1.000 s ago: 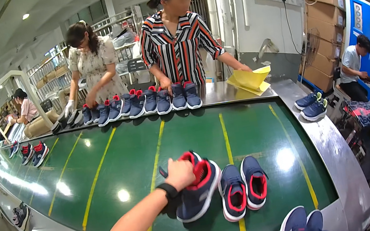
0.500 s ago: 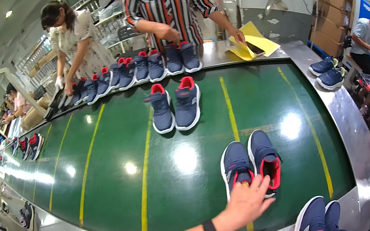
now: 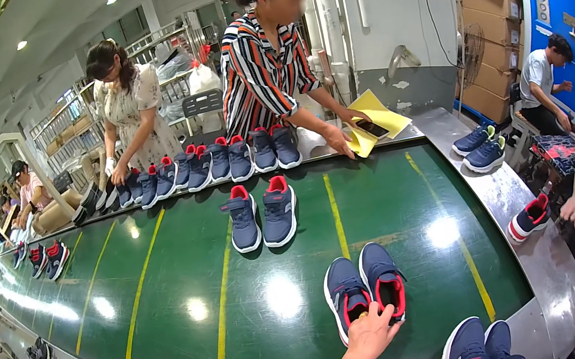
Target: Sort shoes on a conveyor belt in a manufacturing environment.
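Note:
My left hand (image 3: pixel 371 332), a dark band on its wrist, reaches in from the lower edge over the green belt. Its fingers are closed at the heel collars of two navy sneakers with red lining, a left-hand sneaker (image 3: pixel 345 286) and a right-hand sneaker (image 3: pixel 378 268). Both stand side by side on the belt, toes pointing away from me, and my hand covers part of their heels. My right hand is out of the picture. Close on the right, another navy pair (image 3: pixel 465 348) is cut off by the lower edge.
Farther up the belt (image 3: pixel 159 279) stands another navy pair (image 3: pixel 262 216). Several sneakers (image 3: pixel 219 162) line the far edge. A person in stripes holds yellow paper (image 3: pixel 385 116) with a phone on it. Along the metal right edge sit more sneakers (image 3: pixel 483 154) and a single shoe (image 3: pixel 529 218).
My left hand has gone from spread over the sneakers to closed at their collars. The striped-shirt person now has both hands at the yellow paper. A single shoe has appeared on the right edge.

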Tool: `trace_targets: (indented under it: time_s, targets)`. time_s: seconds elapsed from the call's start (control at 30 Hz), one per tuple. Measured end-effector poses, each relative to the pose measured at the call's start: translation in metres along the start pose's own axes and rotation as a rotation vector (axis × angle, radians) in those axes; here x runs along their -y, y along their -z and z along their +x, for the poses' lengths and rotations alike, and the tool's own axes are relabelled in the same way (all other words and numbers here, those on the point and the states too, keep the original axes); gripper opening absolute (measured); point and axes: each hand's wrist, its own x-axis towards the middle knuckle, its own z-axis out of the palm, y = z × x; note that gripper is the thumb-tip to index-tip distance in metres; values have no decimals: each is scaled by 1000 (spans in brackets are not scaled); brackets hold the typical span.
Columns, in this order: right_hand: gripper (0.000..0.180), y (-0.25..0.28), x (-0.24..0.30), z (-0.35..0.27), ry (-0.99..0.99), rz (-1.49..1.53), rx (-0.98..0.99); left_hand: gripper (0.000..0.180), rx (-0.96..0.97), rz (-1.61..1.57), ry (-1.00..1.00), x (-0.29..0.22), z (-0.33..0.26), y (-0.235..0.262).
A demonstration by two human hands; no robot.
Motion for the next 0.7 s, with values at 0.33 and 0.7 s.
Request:
trace_targets:
  time_s: [0.33, 0.7]
  targets:
    - [22, -7, -30, 0, -77, 58, 13, 36, -37, 75, 5, 7, -1, -6]
    - [26, 0, -32, 9, -358, 472, -28, 35, 5, 135, -17, 4, -6, -2]
